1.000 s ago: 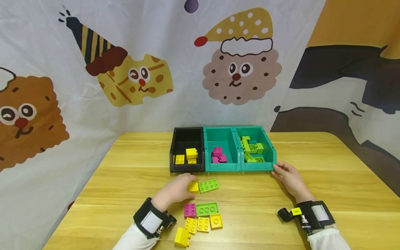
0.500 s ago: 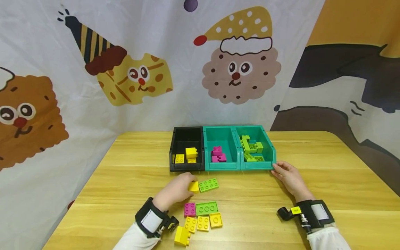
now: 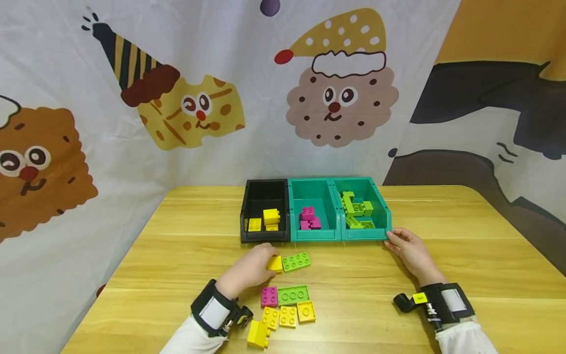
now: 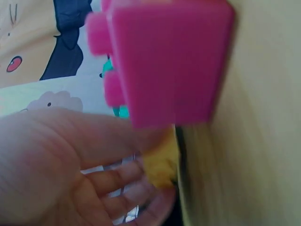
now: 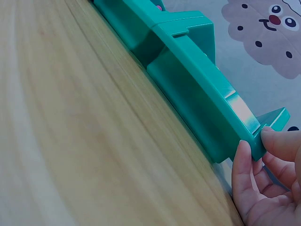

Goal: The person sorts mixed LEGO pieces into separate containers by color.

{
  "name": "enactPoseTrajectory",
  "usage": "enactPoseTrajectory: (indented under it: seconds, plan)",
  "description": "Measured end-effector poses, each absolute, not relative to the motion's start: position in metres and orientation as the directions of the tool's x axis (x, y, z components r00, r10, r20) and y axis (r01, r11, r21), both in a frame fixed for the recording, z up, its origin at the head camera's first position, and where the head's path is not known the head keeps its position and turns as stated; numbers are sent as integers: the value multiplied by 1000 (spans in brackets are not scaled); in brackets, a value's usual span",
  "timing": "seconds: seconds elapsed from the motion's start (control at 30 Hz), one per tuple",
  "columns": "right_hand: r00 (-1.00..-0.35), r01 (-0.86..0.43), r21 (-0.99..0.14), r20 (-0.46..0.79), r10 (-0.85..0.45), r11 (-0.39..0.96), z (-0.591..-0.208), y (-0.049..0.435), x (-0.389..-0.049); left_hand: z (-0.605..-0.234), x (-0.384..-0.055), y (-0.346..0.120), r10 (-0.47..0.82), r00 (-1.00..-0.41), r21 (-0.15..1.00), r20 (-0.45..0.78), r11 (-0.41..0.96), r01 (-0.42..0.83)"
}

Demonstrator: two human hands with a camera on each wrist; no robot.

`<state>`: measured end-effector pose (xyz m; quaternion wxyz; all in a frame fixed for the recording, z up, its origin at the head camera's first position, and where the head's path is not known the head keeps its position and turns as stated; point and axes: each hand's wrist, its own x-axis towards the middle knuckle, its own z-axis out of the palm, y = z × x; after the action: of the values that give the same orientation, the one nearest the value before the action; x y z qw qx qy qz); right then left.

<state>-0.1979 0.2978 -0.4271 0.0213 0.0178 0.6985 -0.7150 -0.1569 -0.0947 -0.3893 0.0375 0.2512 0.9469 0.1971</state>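
The left hand (image 3: 247, 268) pinches a yellow toy brick (image 3: 275, 264) at its three o'clock, the black bin (image 3: 265, 237) at one; the right hand (image 3: 411, 254), farther, grips a teal bin (image 3: 364, 235).

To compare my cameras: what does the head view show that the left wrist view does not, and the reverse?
Only the head view: green bricks and the right hand, which pinches a teal bin.
Only the left wrist view: the palm side of the left hand.
Both: the left hand, the yellow brick it pinches, and a pink brick.
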Motion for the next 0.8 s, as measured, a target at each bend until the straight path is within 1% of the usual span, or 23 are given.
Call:
enactPoseTrajectory:
  seconds: [0.07, 0.2, 0.43, 0.8]
  plan:
    - [-998, 61, -998, -61, -6, -9, -427, 298, -198, -386, -156, -95, 491, -870, 393, 56, 790, 471]
    - [-998, 65, -998, -65, -5, -23, -427, 298, -198, -379, -155, -97, 491, -863, 391, 117, 776, 494]
    - [-999, 46, -998, -46, -18, -36, -427, 299, -197, -374, -155, -98, 473, -866, 410, 163, 766, 495]
    - [-998, 54, -998, -53, -13, -31, -429, 300, -199, -366, -154, -103, 421, -895, 453, 146, 777, 438]
